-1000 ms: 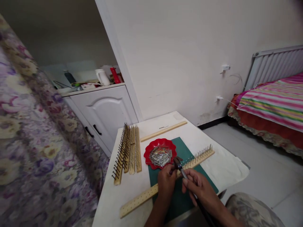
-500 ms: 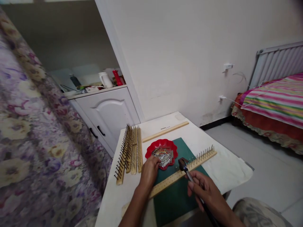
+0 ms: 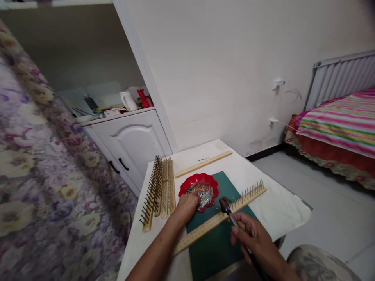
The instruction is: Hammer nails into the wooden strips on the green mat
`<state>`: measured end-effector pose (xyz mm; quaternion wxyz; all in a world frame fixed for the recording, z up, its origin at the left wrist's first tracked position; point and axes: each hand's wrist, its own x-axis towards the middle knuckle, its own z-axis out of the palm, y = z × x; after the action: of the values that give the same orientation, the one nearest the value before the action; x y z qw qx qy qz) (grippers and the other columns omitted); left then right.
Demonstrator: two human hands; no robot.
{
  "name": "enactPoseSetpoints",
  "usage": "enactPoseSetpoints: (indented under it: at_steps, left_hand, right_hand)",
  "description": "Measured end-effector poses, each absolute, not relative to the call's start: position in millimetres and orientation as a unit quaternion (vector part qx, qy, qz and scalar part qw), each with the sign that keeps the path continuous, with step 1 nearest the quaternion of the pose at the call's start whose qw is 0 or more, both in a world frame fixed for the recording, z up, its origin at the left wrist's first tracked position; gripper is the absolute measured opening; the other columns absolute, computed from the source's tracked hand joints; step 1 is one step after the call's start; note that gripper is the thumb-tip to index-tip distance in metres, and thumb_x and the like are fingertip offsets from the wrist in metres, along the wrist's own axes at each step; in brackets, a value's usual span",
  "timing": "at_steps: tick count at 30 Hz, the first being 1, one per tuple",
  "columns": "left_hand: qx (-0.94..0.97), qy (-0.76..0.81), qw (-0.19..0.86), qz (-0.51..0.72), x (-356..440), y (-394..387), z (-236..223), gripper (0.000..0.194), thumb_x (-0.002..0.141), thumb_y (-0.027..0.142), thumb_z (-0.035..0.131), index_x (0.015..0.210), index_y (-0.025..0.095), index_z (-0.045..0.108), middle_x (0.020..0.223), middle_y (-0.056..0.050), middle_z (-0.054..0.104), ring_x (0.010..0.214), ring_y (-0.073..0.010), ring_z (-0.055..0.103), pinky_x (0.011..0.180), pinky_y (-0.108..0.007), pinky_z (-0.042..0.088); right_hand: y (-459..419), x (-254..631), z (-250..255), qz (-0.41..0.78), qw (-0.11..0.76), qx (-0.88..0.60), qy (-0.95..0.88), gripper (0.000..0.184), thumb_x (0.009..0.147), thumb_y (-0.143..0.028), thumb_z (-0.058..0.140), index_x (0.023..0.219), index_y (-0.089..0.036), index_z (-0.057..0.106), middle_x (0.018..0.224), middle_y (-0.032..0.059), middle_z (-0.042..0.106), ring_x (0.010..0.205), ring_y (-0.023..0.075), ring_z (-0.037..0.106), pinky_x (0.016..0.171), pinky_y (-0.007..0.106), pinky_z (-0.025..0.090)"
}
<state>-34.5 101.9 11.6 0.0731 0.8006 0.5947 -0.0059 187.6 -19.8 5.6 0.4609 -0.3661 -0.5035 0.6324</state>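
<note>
My right hand (image 3: 252, 239) is closed round the handle of a small hammer (image 3: 226, 206), whose head hovers just over a long wooden strip (image 3: 222, 216). That strip lies across a green cutting mat (image 3: 216, 244); its far end carries a row of upright nails. My left hand (image 3: 186, 207) rests at the near rim of a red scalloped dish (image 3: 187, 186) full of silvery nails (image 3: 202, 193), fingers curled down into the pile. What they pinch is hidden.
Several finished nail-studded strips (image 3: 159, 189) lie side by side at the table's left. A bare wooden strip (image 3: 203, 163) lies behind the dish. A white cabinet (image 3: 129, 138) stands behind, a floral fabric (image 3: 43, 164) at the left, a striped bed (image 3: 336, 125) at the right.
My left hand left the wooden strip, went to the red dish and now sits curled at its near rim. The hammer drew back slightly to the right.
</note>
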Motion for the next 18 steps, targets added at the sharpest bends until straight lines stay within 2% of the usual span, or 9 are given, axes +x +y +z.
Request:
enactPoseSetpoints:
  at_steps: [6,10,18]
  left_hand:
    - [0.824,0.565,0.021,-0.036,-39,93,14,0.024,0.085,0.022,0.037,0.082,0.017,0.061,0.09,-0.006,0.062,0.082,-0.0189,0.056,0.071,-0.028,0.04]
    - [0.83,0.558,0.002,-0.011,-41,86,14,0.024,0.084,0.021,0.037,0.083,0.018,0.061,0.09,-0.005,0.061,0.083,-0.0181,0.054,0.071,-0.026,0.039]
    - [0.807,0.577,0.066,0.101,-42,74,13,0.023,0.083,0.02,0.041,0.087,0.021,0.063,0.093,-0.003,0.062,0.087,-0.0182,0.054,0.074,-0.025,0.037]
  right_hand:
    - [-18,188,4,0.629,0.464,-0.368,-0.504,0.025,0.082,-0.042,0.053,0.086,-0.018,0.048,0.063,-0.0052,0.058,0.027,-0.0004,0.036,0.029,0.013,0.021]
    - [-18,188,2,0.621,0.467,-0.374,-0.506,0.025,0.082,-0.042,0.052,0.087,-0.018,0.048,0.063,-0.0046,0.059,0.026,0.0003,0.037,0.029,0.013,0.021]
    - [-16,187,3,0.613,0.478,-0.385,-0.499,0.028,0.079,-0.046,0.055,0.085,-0.018,0.048,0.06,-0.0047,0.06,0.026,0.0027,0.039,0.029,0.015,0.024]
